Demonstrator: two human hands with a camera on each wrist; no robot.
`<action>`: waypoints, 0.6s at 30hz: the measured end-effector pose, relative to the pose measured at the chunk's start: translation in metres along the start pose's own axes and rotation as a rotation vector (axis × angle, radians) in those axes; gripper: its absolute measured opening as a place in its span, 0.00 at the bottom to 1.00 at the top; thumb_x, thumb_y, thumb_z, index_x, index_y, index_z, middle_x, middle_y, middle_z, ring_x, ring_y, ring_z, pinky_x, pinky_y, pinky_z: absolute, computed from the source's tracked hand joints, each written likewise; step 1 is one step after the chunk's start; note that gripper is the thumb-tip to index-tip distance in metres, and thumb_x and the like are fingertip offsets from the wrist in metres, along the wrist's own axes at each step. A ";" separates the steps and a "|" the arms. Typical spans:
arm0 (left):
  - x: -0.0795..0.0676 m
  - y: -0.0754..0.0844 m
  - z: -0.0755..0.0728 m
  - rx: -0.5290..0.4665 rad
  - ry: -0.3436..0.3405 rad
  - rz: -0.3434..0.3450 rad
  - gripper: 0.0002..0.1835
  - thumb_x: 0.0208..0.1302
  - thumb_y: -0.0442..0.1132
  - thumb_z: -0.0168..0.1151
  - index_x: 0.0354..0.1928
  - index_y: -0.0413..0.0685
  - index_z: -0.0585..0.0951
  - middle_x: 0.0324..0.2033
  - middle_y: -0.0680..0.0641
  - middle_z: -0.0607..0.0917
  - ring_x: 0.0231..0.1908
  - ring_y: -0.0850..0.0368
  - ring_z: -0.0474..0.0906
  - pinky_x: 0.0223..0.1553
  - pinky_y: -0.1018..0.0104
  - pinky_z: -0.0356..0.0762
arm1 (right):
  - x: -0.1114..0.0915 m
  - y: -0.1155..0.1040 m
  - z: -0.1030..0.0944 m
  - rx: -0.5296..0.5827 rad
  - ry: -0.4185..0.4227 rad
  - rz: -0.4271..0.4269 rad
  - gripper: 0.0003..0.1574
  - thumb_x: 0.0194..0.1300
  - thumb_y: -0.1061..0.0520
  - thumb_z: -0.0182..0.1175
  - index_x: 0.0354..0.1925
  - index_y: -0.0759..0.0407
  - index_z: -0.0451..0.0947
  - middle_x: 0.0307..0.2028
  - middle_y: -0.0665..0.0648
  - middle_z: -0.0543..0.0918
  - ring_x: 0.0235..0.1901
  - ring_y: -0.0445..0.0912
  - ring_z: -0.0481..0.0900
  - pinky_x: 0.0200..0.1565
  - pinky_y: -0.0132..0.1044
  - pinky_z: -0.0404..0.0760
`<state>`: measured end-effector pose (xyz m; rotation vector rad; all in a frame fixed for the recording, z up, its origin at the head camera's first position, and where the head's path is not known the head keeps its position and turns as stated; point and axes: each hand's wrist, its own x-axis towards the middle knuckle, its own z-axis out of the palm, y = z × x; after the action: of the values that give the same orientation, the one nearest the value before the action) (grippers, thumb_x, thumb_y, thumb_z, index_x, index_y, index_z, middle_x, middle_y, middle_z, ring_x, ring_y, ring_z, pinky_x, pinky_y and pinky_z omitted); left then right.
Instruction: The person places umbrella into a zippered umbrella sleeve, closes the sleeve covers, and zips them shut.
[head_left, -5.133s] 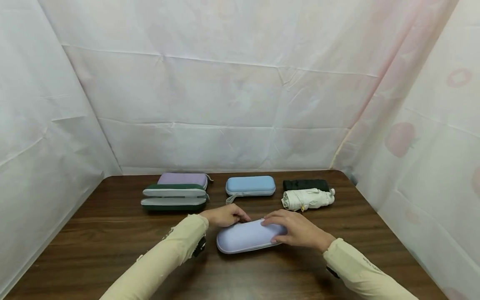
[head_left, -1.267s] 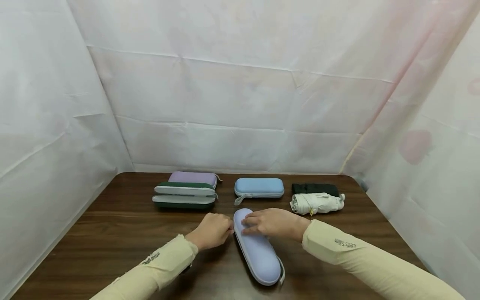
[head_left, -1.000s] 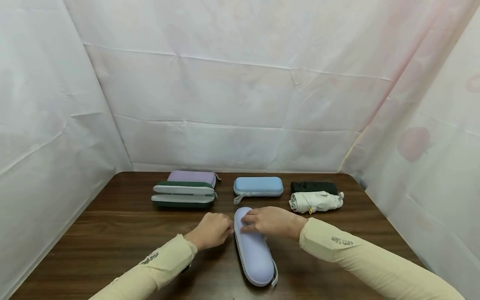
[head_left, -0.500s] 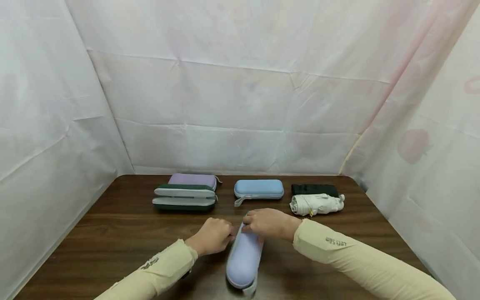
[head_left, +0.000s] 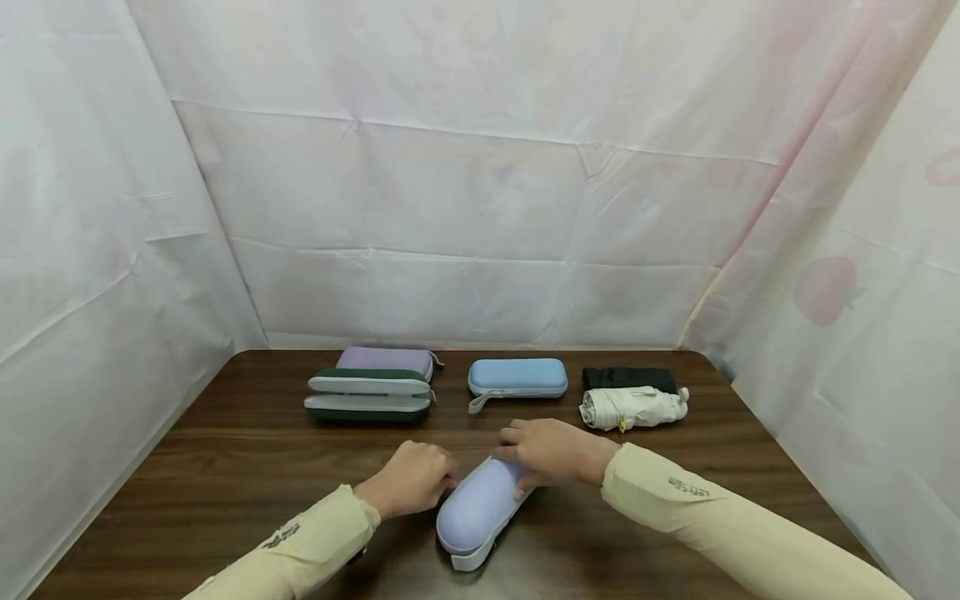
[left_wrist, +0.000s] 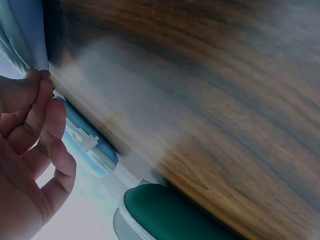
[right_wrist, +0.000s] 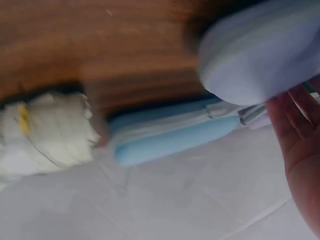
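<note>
A lavender hard zip case (head_left: 483,506) lies slantwise on the table, its grey loop strap (head_left: 472,560) at the near end. My right hand (head_left: 555,450) grips the far right end, thumb on the near side and fingers over the top. At the left edge, my left hand (head_left: 412,477) has thumb and forefinger pinched together along the zip seam. In the left wrist view, those fingertips (left_wrist: 42,75) meet right against the case; the zip pull is too hidden to make out. The right wrist view shows the case blurred beside the right fingers (right_wrist: 285,117).
Behind stand a light blue zip case (head_left: 517,377), a gaping dark green case (head_left: 367,406) and a purple case (head_left: 384,359). At back right lie a folded white umbrella (head_left: 633,408) and a black folded bundle (head_left: 628,379). White sheeting (head_left: 465,208) hangs behind the brown table.
The lavender case has turned, its near end swinging from right to left. My left hand, still pinching, has drawn slightly left and nearer; my right hand has stayed at the far end.
</note>
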<state>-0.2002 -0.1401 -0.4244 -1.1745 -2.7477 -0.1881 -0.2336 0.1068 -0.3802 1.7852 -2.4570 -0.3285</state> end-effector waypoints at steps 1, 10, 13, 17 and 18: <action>-0.002 0.000 -0.001 -0.008 -0.004 -0.001 0.10 0.57 0.38 0.68 0.20 0.56 0.81 0.19 0.61 0.79 0.21 0.68 0.73 0.17 0.69 0.68 | -0.002 0.000 0.003 0.003 0.017 -0.004 0.39 0.53 0.33 0.64 0.58 0.52 0.76 0.47 0.48 0.77 0.44 0.41 0.72 0.45 0.32 0.74; -0.012 -0.006 -0.002 0.060 0.060 0.045 0.12 0.55 0.38 0.69 0.17 0.57 0.78 0.18 0.61 0.76 0.23 0.63 0.77 0.19 0.65 0.71 | -0.017 0.001 0.015 -0.010 0.134 0.038 0.38 0.51 0.31 0.62 0.52 0.54 0.79 0.40 0.50 0.75 0.38 0.43 0.72 0.44 0.36 0.73; -0.013 -0.006 -0.003 0.058 0.071 0.059 0.12 0.55 0.38 0.69 0.18 0.57 0.78 0.18 0.60 0.76 0.23 0.62 0.77 0.19 0.65 0.71 | -0.019 -0.002 0.015 -0.009 0.100 0.082 0.39 0.53 0.29 0.59 0.54 0.53 0.78 0.41 0.51 0.74 0.39 0.45 0.71 0.43 0.38 0.74; -0.014 -0.006 -0.004 0.061 0.066 0.058 0.11 0.54 0.38 0.69 0.18 0.57 0.79 0.19 0.60 0.76 0.22 0.63 0.77 0.19 0.64 0.71 | -0.023 -0.006 0.015 0.012 0.067 0.140 0.41 0.55 0.28 0.57 0.56 0.52 0.78 0.41 0.51 0.73 0.39 0.46 0.70 0.40 0.40 0.74; -0.014 -0.006 -0.004 0.059 0.063 0.056 0.11 0.54 0.38 0.69 0.18 0.57 0.79 0.19 0.60 0.76 0.22 0.63 0.77 0.20 0.65 0.71 | -0.024 -0.007 0.015 0.021 0.066 0.150 0.40 0.55 0.28 0.57 0.56 0.52 0.78 0.41 0.51 0.73 0.39 0.46 0.69 0.40 0.40 0.74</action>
<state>-0.1947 -0.1551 -0.4237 -1.2071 -2.6439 -0.1340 -0.2224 0.1293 -0.3948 1.5807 -2.5374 -0.2294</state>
